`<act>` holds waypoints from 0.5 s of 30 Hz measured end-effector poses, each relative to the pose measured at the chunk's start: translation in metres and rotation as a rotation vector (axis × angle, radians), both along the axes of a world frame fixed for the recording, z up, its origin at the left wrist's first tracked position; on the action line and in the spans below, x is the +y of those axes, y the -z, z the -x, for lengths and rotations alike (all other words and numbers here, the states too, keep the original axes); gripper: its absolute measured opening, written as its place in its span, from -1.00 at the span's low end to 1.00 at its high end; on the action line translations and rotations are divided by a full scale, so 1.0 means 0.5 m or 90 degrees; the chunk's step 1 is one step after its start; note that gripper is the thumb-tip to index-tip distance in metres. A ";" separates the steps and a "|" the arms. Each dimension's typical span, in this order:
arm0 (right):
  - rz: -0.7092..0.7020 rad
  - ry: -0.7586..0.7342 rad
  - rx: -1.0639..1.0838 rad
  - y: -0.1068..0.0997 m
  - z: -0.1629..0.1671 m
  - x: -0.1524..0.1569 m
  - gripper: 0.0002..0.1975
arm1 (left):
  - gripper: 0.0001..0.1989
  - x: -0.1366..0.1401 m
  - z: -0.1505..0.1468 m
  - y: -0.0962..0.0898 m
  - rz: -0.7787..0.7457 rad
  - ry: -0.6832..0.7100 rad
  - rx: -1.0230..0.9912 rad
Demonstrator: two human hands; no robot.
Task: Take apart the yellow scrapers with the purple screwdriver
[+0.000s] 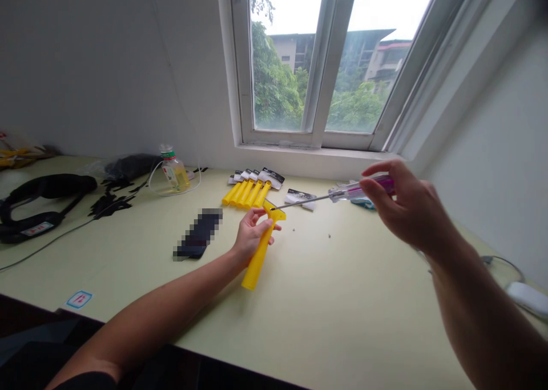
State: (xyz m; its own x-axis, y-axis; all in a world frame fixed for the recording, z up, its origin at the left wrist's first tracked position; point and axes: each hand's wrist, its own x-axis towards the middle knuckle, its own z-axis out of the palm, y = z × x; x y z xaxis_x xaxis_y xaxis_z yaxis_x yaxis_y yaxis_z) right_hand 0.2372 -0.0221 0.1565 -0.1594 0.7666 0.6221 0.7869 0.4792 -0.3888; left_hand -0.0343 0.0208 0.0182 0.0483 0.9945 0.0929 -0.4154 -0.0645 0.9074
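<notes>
As left hand (249,234) grips yellow scraper (258,258), right hand (405,207) clasps screwdriver (346,192) at scraper's head (278,214); apparent screwing seems to need steady alignment

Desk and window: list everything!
Tool: one, yellow, left hand
Screwdriver: one, purple, right hand
Metal bits: two, silver, centre
Other tools: about five, yellow, back
Packet: one, black, beside them
Bottle: one, yellowish, back left
Slab: one, black, centre left
Band: one, black, far left
Desk label: one, white, front left
Device: one, white, right
Clutter: uncounted, mixed colours, around
Window: one, grey, back
Desk: one, green, underneath
Left hand: one, holding tool
Right hand: one, holding screwdriver
</notes>
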 end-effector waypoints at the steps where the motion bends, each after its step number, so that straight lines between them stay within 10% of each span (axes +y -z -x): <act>1: 0.000 -0.005 -0.009 0.000 0.000 0.000 -0.63 | -0.57 0.001 0.000 0.000 -0.001 0.000 -0.002; 11: 0.012 -0.111 -0.051 0.000 0.001 -0.002 -0.57 | -0.55 0.000 0.000 -0.006 0.007 -0.019 0.003; 15: -0.052 0.011 -0.054 -0.002 0.003 -0.004 -0.68 | -0.56 -0.001 0.000 -0.009 0.003 -0.014 0.009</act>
State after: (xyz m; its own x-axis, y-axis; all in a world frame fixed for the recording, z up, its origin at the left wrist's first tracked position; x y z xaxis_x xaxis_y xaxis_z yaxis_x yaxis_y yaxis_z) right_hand 0.2359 -0.0243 0.1575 -0.2007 0.7169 0.6677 0.8237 0.4925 -0.2811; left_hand -0.0341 0.0205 0.0226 0.0272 0.9957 0.0883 -0.4014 -0.0700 0.9132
